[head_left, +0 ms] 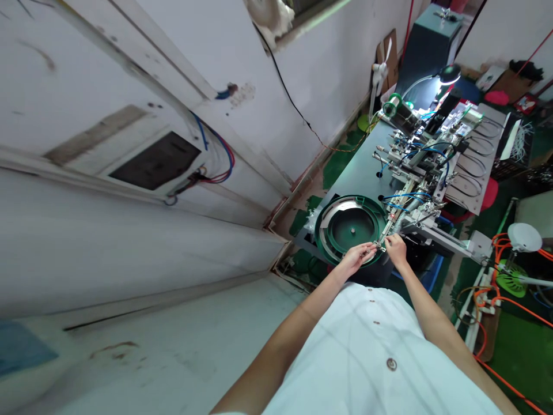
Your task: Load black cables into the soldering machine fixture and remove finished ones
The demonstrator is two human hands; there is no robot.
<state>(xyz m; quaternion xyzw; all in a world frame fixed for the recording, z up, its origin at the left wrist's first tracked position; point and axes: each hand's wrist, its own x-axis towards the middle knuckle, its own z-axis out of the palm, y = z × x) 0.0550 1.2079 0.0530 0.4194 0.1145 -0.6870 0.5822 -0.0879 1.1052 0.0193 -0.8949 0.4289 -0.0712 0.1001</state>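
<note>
My left hand (358,257) is over the near rim of a round green bowl feeder (322,233), palm turned partly up and fingers curled. Small shiny metal parts seem to lie in its fingers, too small to name. Just right of it, my right hand (396,250) is closed in a pinch at the near end of a narrow metal feed track (391,222). What its fingertips grip is hidden. Between both hands sits a small metal piece (381,246) at the track's end. The bowl has a pale spiral ledge and a central bolt (353,231).
An assembly machine (425,155) with blue air tubes and a green-rimmed spool (392,106) covers much of the grey table (363,167). A lit lamp (449,74) is behind it. Right are a panel with black cables (473,167) and orange hoses (501,248); a wall (207,230) is left.
</note>
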